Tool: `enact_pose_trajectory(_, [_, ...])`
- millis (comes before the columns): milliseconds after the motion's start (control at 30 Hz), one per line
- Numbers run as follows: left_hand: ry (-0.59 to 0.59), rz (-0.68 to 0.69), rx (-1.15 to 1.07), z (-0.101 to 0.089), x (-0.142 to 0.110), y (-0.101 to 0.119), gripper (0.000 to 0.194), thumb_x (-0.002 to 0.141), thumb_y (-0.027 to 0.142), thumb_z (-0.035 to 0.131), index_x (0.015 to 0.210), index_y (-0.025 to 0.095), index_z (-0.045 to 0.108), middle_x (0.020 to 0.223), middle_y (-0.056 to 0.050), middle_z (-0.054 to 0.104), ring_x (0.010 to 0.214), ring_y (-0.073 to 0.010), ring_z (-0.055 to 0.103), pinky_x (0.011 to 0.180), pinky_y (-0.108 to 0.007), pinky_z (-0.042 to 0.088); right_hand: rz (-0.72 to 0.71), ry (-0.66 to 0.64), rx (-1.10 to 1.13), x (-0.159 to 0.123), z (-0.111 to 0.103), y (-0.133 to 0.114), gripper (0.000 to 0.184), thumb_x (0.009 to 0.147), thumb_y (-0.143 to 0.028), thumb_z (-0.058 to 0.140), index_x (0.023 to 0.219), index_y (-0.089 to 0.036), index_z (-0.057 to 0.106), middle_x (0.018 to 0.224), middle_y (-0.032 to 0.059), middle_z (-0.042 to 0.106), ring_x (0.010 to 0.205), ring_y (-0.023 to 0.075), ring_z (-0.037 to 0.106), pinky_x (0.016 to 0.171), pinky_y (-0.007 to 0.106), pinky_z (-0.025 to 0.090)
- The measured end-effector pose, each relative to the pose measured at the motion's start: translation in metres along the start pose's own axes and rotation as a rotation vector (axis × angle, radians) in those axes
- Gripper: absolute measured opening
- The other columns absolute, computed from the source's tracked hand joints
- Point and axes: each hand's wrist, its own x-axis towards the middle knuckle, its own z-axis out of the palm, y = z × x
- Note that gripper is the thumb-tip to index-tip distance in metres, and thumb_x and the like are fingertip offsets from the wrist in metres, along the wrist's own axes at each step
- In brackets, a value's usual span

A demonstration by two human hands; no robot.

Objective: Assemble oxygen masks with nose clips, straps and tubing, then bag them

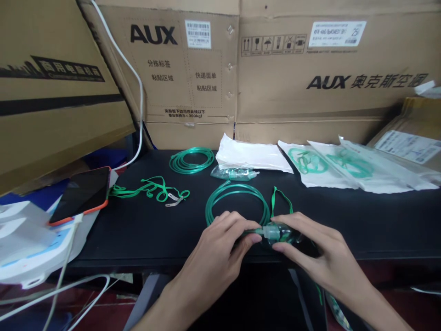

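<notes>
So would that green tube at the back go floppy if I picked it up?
The back tube is probably bendy but springy, since its loops are smooth and round. It's likely light, being thin. No tie shows, so the loops might spread.

Black table [138, 234] abuts upright cardboard panelling [275, 101] printed AUX; another carton [62, 117] stands left; reddish floor [413, 312] visible below.

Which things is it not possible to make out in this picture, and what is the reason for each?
- Head view: much of the clear mask is hidden by the right hand.
- Head view: the left hand covers part of the near green tubing.
- Head view: the white plastic device is cut off by the left edge.
- Head view: print on the far-right box's label is too blurred to read.
</notes>
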Motion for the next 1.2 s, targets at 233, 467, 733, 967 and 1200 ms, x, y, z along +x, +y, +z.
enact_pose_trajectory(233, [0.068,0.027,0.052,0.002,0.000,-0.001,0.017,0.104,0.015,0.061,0.117,0.024,0.064,0.102,0.002,0.069,0.092,-0.0173,0.061,0.088,-0.033,0.044,-0.026,0.038,-0.039,0.000,0.001,-0.002,0.026,0.097,-0.033,0.071,0.119,-0.021,0.066,0.106,0.0061,0.079,0.092,0.0184,0.074,0.086,0.027,0.061])
enact_pose_trajectory(467, [0.145,0.121,0.164,0.008,-0.002,-0.002,0.010,0.104,0.016,0.059,0.113,0.020,0.062,0.099,-0.001,0.071,0.088,-0.0199,0.059,0.084,-0.035,0.045,-0.056,0.033,-0.068,0.000,0.000,0.001,0.026,0.096,-0.039,0.071,0.115,-0.021,0.067,0.099,0.0029,0.080,0.087,0.0183,0.075,0.095,0.032,0.058])
enact_pose_trajectory(733, [0.152,0.196,0.205,0.010,-0.003,-0.003,0.012,0.105,0.013,0.057,0.114,0.019,0.062,0.100,-0.001,0.072,0.086,-0.0201,0.058,0.081,-0.037,0.045,-0.051,0.022,-0.110,-0.002,-0.003,0.000,0.024,0.100,-0.046,0.063,0.114,-0.027,0.068,0.106,0.0017,0.082,0.095,0.0211,0.080,0.100,0.034,0.058])
enact_pose_trajectory(967, [0.173,0.238,0.223,0.013,-0.004,-0.004,0.014,0.102,0.007,0.058,0.110,0.017,0.063,0.093,-0.002,0.072,0.079,-0.0195,0.056,0.075,-0.037,0.046,-0.040,-0.030,-0.126,-0.002,-0.005,-0.001,0.024,0.103,-0.043,0.058,0.117,-0.026,0.067,0.108,0.0042,0.081,0.103,0.0246,0.078,0.097,0.037,0.060])
enact_pose_trajectory(1200, [0.212,0.248,0.227,0.015,-0.004,-0.003,0.018,0.099,0.001,0.058,0.108,0.015,0.065,0.089,-0.003,0.071,0.078,-0.0200,0.054,0.072,-0.036,0.046,-0.042,-0.063,-0.100,-0.002,-0.004,0.000,0.022,0.103,-0.038,0.059,0.120,-0.025,0.065,0.108,0.0043,0.080,0.102,0.0240,0.076,0.098,0.037,0.059])
